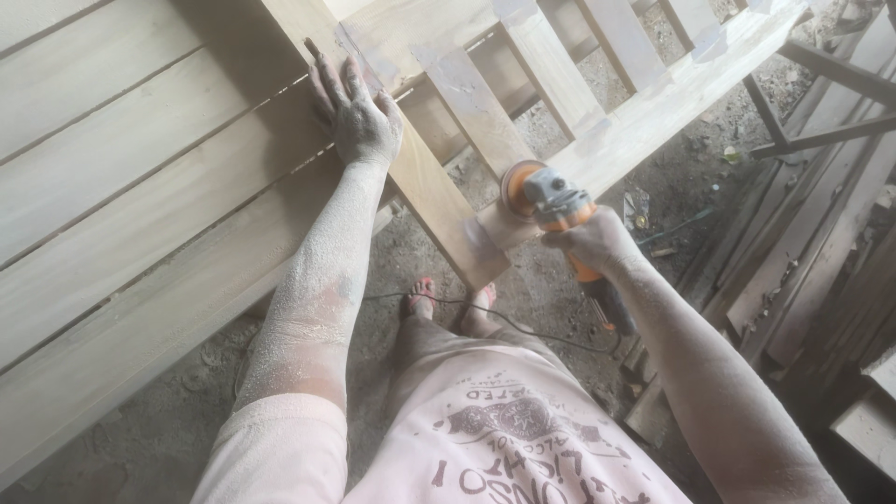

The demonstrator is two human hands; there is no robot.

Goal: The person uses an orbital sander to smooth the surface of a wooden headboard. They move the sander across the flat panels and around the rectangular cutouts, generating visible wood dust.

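My left hand, coated in sawdust, lies flat with fingers spread on a pale wooden frame, pressing on its long rail. My right hand grips an orange and grey angle grinder. Its sanding disc touches the lower end of a slat near the rail's end. The grinder's black cord trails down past my feet in sandals.
Wide pale planks fill the left side. The frame's slats run to the upper right. Dark wooden boards and offcuts are stacked at the right. Below lies a dirt floor strewn with sawdust.
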